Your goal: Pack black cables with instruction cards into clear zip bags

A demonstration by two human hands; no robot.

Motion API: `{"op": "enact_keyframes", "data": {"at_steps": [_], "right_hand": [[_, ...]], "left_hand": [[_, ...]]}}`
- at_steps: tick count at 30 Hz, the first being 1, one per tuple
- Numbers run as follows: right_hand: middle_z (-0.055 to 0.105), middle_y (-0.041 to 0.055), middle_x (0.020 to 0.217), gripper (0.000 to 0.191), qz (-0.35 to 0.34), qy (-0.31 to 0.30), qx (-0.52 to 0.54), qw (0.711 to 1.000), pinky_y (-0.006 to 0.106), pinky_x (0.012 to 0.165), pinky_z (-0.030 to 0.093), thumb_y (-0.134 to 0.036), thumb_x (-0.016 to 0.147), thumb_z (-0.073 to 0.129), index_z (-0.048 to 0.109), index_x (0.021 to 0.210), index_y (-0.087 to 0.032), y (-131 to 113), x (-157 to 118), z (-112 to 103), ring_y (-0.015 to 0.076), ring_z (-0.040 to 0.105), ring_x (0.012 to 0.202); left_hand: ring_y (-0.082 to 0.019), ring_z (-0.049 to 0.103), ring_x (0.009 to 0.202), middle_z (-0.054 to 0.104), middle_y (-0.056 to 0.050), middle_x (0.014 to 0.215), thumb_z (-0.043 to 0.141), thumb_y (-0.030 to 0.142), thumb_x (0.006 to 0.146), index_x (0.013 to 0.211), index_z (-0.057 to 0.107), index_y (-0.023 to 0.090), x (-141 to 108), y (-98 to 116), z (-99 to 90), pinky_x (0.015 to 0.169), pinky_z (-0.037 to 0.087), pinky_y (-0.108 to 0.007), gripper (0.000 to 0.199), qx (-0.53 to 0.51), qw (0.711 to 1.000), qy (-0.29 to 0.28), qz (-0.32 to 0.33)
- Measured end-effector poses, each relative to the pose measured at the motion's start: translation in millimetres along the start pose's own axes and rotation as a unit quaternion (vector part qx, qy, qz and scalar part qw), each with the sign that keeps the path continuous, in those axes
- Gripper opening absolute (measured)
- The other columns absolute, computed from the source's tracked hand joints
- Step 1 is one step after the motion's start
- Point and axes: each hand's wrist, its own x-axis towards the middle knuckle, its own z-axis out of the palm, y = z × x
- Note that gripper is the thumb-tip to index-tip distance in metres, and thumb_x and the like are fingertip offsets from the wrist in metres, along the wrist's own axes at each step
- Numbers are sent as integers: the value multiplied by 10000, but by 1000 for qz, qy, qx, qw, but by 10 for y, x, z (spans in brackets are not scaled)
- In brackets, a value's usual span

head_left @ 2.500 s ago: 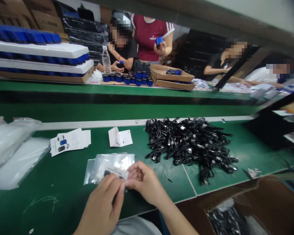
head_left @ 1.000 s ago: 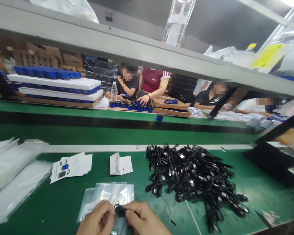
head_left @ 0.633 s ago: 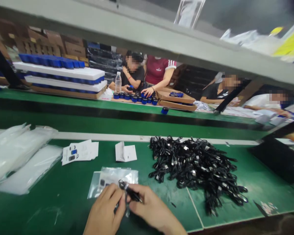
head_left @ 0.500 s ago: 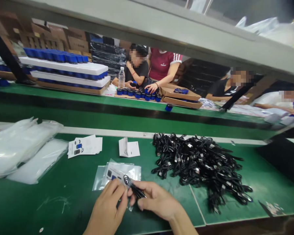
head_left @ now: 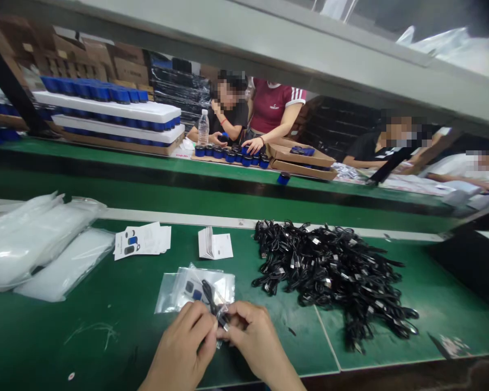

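Hands: your left hand [head_left: 183, 342] and your right hand [head_left: 252, 331] are close together at the middle of the green workbench's [head_left: 293, 347] near edge; the fingers of both curl inward, and together they pinch the cable between them.

Held item: a short, thin black cable [head_left: 209, 293] stands almost upright between your hands; its top end rises over the bag, and a small silver metal plug [head_left: 225, 326] shows at its lower end.

Change: the cable has swung from a slanted lie across your right fingers to this steeper angle; your hands have also closed in, so the gap between them has narrowed.

Just beyond your hands: a clear plastic bag [head_left: 171, 296] lies flat on the bench, with a white printed card [head_left: 193, 290] inside; the cable overlaps it.

Towards the far edge: a tangled heap of black cables [head_left: 330, 277] lies to the right; white printed leaflets [head_left: 142, 240] and a small fanned stack of white cards [head_left: 214, 244] lie near the middle; a pile of clear plastic bags [head_left: 36, 239] lies at the left end.

Across the aisle: a co-worker in a red T-shirt [head_left: 273, 106] reaches towards rows of round blue-and-black containers [head_left: 228, 155] on another green bench.
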Motion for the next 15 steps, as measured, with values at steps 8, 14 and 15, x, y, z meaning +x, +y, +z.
{"op": "enact_keyframes", "data": {"at_steps": [8, 14, 15], "right_hand": [[616, 27, 657, 154, -208, 82, -215, 951, 205, 546, 404, -142, 862, 519, 640, 771, -169, 38, -40, -40, 138, 569, 575], [508, -2, 623, 164, -186, 247, -220, 925, 218, 512, 353, -149, 773, 584, 494, 642, -192, 150, -13, 161, 132, 490, 550], [518, -6, 656, 122, -140, 245, -154, 947, 215, 522, 373, -142, 736, 609, 501, 715, -194, 145, 3, 170, 131, 500, 563]], "left_hand": [[-149, 536, 699, 532, -10, 753, 370, 134, 886, 757, 502, 193, 21, 37, 21, 610, 430, -250, 193, -2, 999, -34, 6], [-136, 539, 650, 531, -1, 700, 378, 127, 871, 699, 481, 199, 38, 80, 53, 590, 424, -226, 213, -25, 999, -8, 19], [-135, 543, 664, 540, -2, 710, 374, 133, 874, 702, 483, 202, 36, 89, 59, 610, 430, -225, 215, -38, 999, -5, 13]]}}
